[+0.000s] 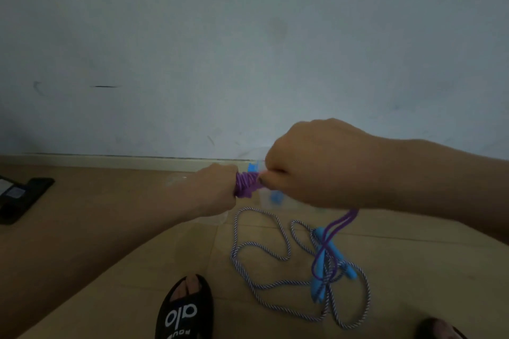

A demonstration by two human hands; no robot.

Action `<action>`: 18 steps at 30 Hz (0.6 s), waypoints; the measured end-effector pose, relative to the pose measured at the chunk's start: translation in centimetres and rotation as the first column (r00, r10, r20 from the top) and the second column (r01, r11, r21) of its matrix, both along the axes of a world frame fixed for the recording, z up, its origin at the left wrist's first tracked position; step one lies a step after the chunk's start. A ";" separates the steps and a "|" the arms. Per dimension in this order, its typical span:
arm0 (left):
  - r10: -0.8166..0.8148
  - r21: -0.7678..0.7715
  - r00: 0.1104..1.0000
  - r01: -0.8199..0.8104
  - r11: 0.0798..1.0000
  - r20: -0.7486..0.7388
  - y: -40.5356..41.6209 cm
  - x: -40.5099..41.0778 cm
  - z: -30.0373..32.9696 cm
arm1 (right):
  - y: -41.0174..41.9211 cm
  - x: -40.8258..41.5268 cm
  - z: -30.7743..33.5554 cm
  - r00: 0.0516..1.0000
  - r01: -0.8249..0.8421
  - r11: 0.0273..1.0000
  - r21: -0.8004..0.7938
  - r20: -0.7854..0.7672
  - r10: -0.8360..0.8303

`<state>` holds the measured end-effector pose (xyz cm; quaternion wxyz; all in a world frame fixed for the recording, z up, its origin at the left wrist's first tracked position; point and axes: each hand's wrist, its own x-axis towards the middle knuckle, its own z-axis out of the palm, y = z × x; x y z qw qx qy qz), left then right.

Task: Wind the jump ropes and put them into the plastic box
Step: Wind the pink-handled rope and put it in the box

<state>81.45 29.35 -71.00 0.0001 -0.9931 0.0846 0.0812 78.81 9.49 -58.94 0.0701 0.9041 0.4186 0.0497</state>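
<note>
My left hand (217, 187) grips a wound bundle of purple jump rope (246, 184). My right hand (316, 165) pinches the same purple rope just beside the bundle, and a loose purple loop (332, 234) hangs below that hand. On the floor lies a blue-and-white striped jump rope (264, 253) in loose curls, with its blue handles (321, 264) among them. A clear plastic box (264, 198) with something blue inside stands behind my hands near the wall, mostly hidden by them.
A pale wall (248, 49) with a baseboard runs across the back. A black flat object (22, 198) lies on the tan tile floor at the left. My foot in a black slipper (184, 308) is at the bottom middle; another foot (440, 329) shows at bottom right.
</note>
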 end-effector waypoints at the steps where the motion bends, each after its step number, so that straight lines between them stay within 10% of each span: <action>1: -0.042 0.048 0.999 0.043 0.998 -0.017 -0.8 -0.9 0.2 | -0.2 0.6 0.0 1.000 0.002 0.998 0.056 -0.012 -0.001; 8: -0.220 -0.113 0.975 0.220 0.969 0.014 -5.0 -4.2 2.9 | -1.9 7.0 -3.9 0.988 0.147 0.953 0.266 -0.082 -0.129; 12: -0.207 -0.443 0.967 0.252 0.860 0.149 -5.4 -3.6 6.1 | -4.0 8.0 -8.4 0.877 0.357 0.844 0.400 -0.455 -0.155; 18: 0.044 -0.809 0.995 -0.098 0.580 -0.089 -5.9 -3.1 6.1 | -3.2 4.4 -11.6 0.685 0.599 0.657 0.458 -0.718 -0.124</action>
